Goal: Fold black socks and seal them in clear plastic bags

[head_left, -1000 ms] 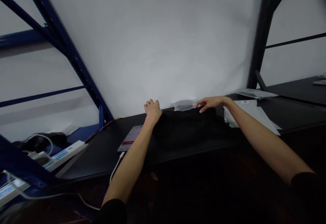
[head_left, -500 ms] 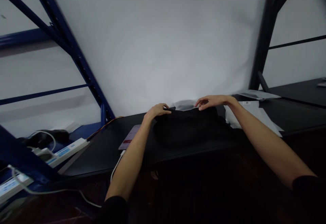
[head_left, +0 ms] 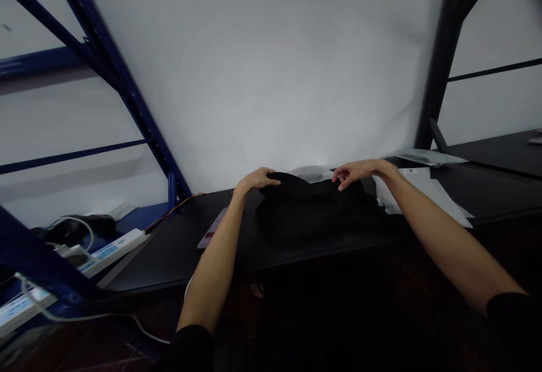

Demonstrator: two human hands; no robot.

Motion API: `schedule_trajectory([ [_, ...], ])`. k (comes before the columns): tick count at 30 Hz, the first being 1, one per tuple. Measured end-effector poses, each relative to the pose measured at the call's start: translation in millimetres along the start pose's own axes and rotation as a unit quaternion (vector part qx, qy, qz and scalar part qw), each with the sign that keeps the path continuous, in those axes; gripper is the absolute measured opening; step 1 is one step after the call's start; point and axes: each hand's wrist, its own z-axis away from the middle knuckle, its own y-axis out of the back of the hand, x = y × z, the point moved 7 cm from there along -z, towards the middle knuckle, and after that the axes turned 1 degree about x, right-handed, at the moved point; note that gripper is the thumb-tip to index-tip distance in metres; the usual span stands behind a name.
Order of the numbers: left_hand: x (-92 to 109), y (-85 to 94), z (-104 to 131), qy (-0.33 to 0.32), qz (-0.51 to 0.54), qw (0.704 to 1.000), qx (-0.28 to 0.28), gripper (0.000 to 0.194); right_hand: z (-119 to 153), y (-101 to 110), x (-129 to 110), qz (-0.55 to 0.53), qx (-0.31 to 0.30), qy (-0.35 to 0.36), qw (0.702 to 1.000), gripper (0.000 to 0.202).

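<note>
Black fabric [head_left: 317,211] lies on the dark tabletop [head_left: 165,253] in the head view, spread between the person's two arms, its far edge near the pale wall [head_left: 271,78]. I see the left hand [head_left: 258,179] grasping that edge at its left end, thumb over the cloth, with the edge lifted a little. Over at the right end, the right hand [head_left: 350,173] has its fingers curled at the same edge; whether they pinch the cloth I cannot tell. Behind the fabric, between the hands, there's a translucent packet [head_left: 311,173]. A phone-like device [head_left: 212,229] sits partly hidden by the left forearm, and white sheets [head_left: 429,191] lie by the right one.
</note>
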Motion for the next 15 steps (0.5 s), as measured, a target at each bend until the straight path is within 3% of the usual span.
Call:
schedule_trajectory([
  [7,29.9,13.6,10.2,-0.075,0.009,0.99,0.115,0.032,9.4,0.3,-8.2,0.01,-0.002,-0.027,1.0,0.066],
  [11,32.8,14.0,12.3,-0.067,0.0,0.989,0.135,0.029,5.3,-3.9,-6.4,-0.011,-0.021,-0.023,0.999,0.064],
  [15,32.6,17.1,11.8,-0.077,-0.018,0.983,0.164,0.027,8.6,2.0,-10.8,-0.052,0.014,-0.001,0.999,0.05],
])
